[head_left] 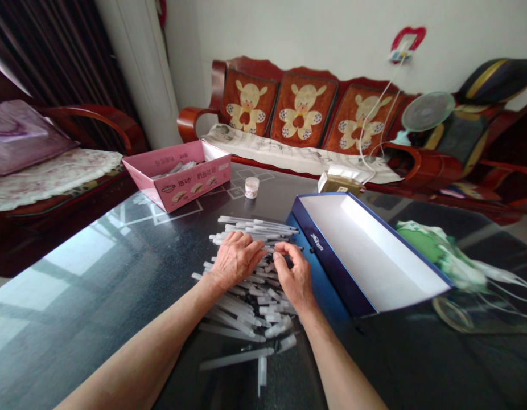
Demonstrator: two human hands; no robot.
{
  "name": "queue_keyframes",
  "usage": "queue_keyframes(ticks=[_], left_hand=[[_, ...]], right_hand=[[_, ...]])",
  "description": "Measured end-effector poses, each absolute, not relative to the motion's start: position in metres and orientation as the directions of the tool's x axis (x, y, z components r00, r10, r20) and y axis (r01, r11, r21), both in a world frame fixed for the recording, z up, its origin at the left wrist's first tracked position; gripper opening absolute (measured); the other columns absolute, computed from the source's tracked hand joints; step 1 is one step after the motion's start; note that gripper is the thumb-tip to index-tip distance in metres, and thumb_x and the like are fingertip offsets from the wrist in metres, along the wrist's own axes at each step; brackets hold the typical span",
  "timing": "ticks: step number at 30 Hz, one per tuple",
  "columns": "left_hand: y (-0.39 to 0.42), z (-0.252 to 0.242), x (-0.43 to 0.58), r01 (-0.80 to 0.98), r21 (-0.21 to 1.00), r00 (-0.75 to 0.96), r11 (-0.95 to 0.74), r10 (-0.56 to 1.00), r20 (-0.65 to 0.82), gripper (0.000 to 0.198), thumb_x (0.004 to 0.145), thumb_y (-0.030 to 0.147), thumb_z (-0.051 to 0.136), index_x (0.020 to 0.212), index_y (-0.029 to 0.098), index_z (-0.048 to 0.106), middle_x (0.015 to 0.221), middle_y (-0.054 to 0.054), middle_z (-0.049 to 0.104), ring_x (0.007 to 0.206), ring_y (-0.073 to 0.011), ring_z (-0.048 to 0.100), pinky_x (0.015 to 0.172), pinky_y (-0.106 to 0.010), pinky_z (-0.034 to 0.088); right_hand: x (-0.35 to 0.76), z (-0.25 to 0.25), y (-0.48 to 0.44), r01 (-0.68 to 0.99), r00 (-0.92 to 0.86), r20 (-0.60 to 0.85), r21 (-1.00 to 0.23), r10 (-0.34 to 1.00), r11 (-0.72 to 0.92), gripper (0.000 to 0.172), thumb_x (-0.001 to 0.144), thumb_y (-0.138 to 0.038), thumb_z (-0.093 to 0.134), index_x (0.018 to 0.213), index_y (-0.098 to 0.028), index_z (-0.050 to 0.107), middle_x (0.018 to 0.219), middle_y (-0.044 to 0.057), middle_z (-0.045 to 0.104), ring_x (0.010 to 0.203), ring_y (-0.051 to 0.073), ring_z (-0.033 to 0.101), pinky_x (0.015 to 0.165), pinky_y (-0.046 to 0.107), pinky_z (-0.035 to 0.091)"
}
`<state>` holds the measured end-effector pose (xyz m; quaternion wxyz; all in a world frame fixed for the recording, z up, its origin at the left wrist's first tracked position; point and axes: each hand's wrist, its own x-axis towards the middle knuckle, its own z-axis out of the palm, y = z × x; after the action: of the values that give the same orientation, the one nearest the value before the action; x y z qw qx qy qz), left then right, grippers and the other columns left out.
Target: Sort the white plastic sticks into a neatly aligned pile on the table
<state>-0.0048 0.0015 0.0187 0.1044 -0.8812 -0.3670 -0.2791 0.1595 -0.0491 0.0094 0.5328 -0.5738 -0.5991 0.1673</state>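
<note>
A loose heap of thin, translucent plastic tubes (255,302) with white ends lies on the dark glass tabletop (93,273), most pointing left and right at the far end and more jumbled near me. My left hand (237,261) rests flat on top of the heap, fingers together and reaching right. My right hand (293,274) sits beside it, fingers curled down among the tubes. Whether those fingers grip a tube is hidden. Several stray tubes lie apart at the heap's near edge.
An open, white-lined navy box (332,262) stands just right of my right hand. A pink cardboard box (190,185) holding some tubes and a small white-capped jar (252,187) stand farther back. A green-and-white plastic bag (438,256) lies at right. A wooden settee (306,108) stands behind the table.
</note>
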Motion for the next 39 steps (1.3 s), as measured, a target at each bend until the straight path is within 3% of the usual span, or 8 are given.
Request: queue_keyframes(ticks=[11,16,20,26,31,34,36,39], left_hand=[[0.002,0.019,-0.004,0.680,0.086,0.564,-0.728,0.594,0.573,0.028,0.094,0.034,0.041,0.095,0.016,0.063,0.078,-0.005,0.060,0.075,-0.0187,0.049,0.074,-0.032,0.037],[0.004,0.021,-0.008,0.731,0.058,0.519,-0.680,0.609,0.600,0.027,0.094,0.030,0.040,0.105,0.021,0.063,0.074,-0.003,0.058,0.073,-0.0198,0.047,0.071,-0.033,0.036],[0.008,0.021,-0.014,0.816,0.041,0.427,-0.577,0.649,0.630,0.029,0.093,0.024,0.041,0.114,0.023,0.060,0.079,-0.005,0.060,0.075,-0.0217,0.050,0.072,-0.036,0.036],[0.012,0.020,-0.018,0.845,0.135,0.277,-0.517,0.640,0.717,0.024,0.089,0.016,0.041,0.106,0.016,0.058,0.087,-0.008,0.066,0.082,-0.0227,0.057,0.078,-0.038,0.039],[0.004,0.025,-0.014,0.609,0.228,0.318,-0.760,0.497,0.808,0.022,0.090,0.013,0.039,0.105,0.018,0.055,0.113,-0.010,0.063,0.104,-0.0185,0.058,0.088,-0.033,0.043],[-0.001,0.032,-0.010,0.424,0.426,0.243,-0.800,0.553,0.797,0.015,0.089,0.017,0.046,0.101,0.019,0.055,0.123,-0.010,0.058,0.114,-0.0185,0.055,0.095,-0.034,0.043],[-0.003,0.039,-0.005,0.199,0.657,0.152,-0.727,0.685,0.712,0.011,0.088,0.023,0.053,0.098,0.021,0.055,0.119,-0.008,0.060,0.111,-0.0190,0.058,0.094,-0.035,0.045],[-0.005,0.046,0.004,-0.239,0.891,0.112,-0.387,0.900,0.421,0.016,0.085,0.032,0.058,0.095,0.021,0.051,0.109,-0.006,0.064,0.101,-0.0192,0.064,0.082,-0.033,0.052]], right_hand=[[0.162,0.008,-0.046,0.353,0.299,0.266,-0.923,0.916,0.153,0.021,0.078,-0.039,0.062,0.083,-0.019,0.069,0.077,0.002,0.071,0.074,0.018,0.063,0.072,0.029,0.047],[0.168,0.008,-0.041,-0.012,0.481,0.105,-0.992,0.870,0.126,0.029,0.079,-0.046,0.060,0.086,-0.018,0.062,0.085,0.005,0.073,0.077,0.016,0.067,0.069,0.027,0.048],[0.171,0.012,-0.038,-0.259,0.610,0.034,-0.936,0.792,0.239,0.031,0.081,-0.049,0.056,0.092,-0.020,0.054,0.093,0.005,0.072,0.072,0.014,0.068,0.061,0.024,0.048],[0.175,0.007,-0.036,-0.125,0.686,0.107,-0.957,0.720,0.261,0.027,0.083,-0.046,0.053,0.092,-0.020,0.051,0.082,0.003,0.069,0.065,0.013,0.066,0.061,0.026,0.049],[0.174,0.001,-0.038,0.216,0.597,0.311,-0.950,0.739,0.225,0.034,0.081,-0.041,0.057,0.106,-0.018,0.056,0.108,0.011,0.066,0.101,0.021,0.062,0.087,0.037,0.047],[0.172,0.005,-0.042,0.362,0.577,0.434,-0.895,0.692,0.260,0.032,0.084,-0.039,0.053,0.107,-0.018,0.059,0.116,0.011,0.062,0.110,0.023,0.056,0.094,0.041,0.043],[0.169,0.010,-0.044,0.371,0.539,0.453,-0.885,0.710,0.283,0.030,0.085,-0.038,0.051,0.105,-0.018,0.061,0.111,0.010,0.064,0.106,0.022,0.058,0.093,0.039,0.044],[0.164,0.016,-0.046,0.278,0.468,0.398,-0.914,0.789,0.296,0.030,0.086,-0.039,0.050,0.106,-0.018,0.061,0.108,0.009,0.067,0.100,0.021,0.062,0.085,0.034,0.048]])
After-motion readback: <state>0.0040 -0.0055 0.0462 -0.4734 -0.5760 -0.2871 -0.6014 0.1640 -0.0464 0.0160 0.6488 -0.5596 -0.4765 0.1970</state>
